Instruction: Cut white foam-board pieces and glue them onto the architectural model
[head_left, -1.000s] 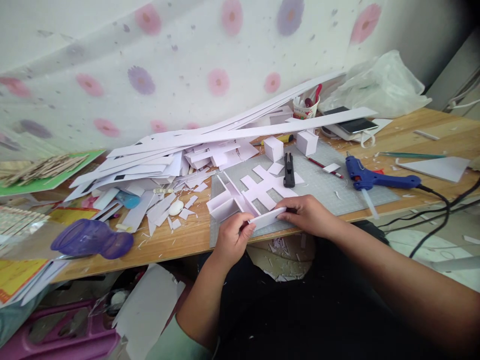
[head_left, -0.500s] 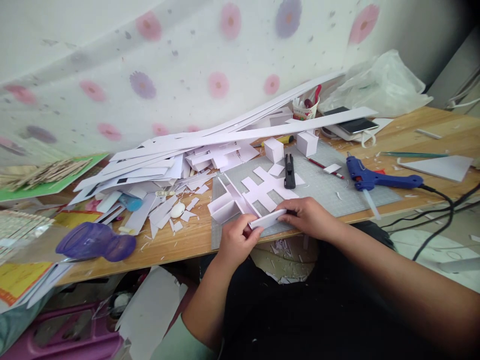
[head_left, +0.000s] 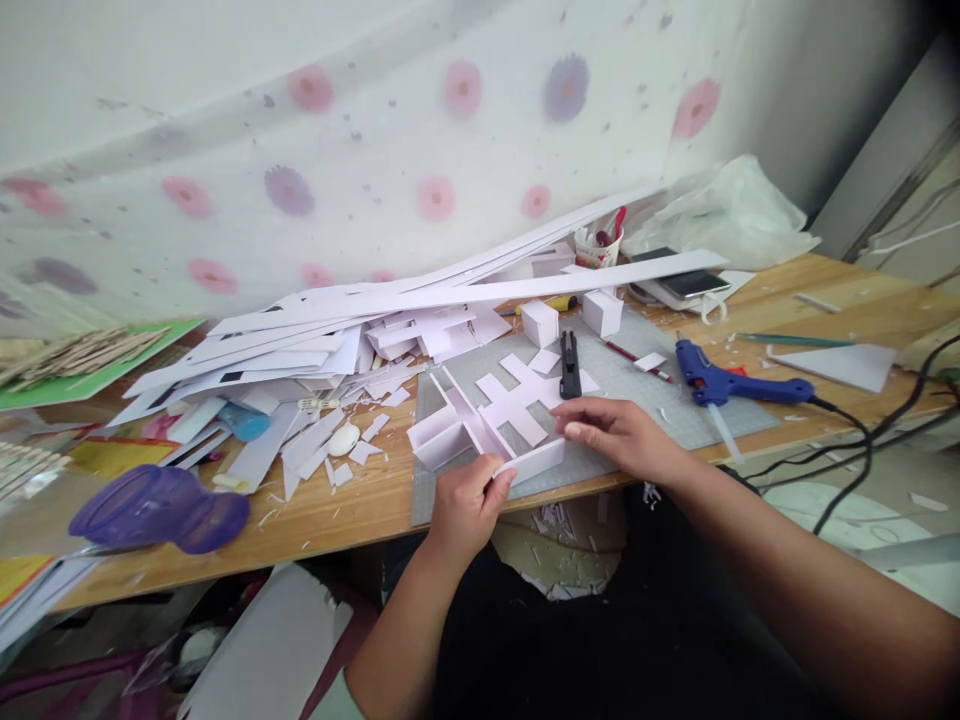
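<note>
A white foam board strip (head_left: 534, 461) stands on its long edge at the front of a flat white board cutout (head_left: 517, 400) with notched sides. My left hand (head_left: 465, 505) pinches the strip's left end between thumb and fingers. At its right end is my right hand (head_left: 626, 436), thumb and forefinger bent loosely round the corner; the exact contact is partly hidden. Joined to the cutout's left side are upright white walls (head_left: 442, 440) that form an open box shape. A black cutter-like tool (head_left: 571, 365) lies on the cutout's far right part. Beneath everything is a grey cutting mat (head_left: 641, 350).
A blue glue gun (head_left: 739, 380) with a cord lies right. Two white box blocks (head_left: 540, 323), a pencil (head_left: 637, 361) and long board strips (head_left: 450, 290) are behind. Scraps (head_left: 315, 430) and a purple translucent container (head_left: 161, 508) lie left. The table edge (head_left: 322, 540) runs close to me.
The strip has been lowered and turned upright against the cutout's front edge. My right hand's grip on its end has loosened. The camera view has shifted slightly.
</note>
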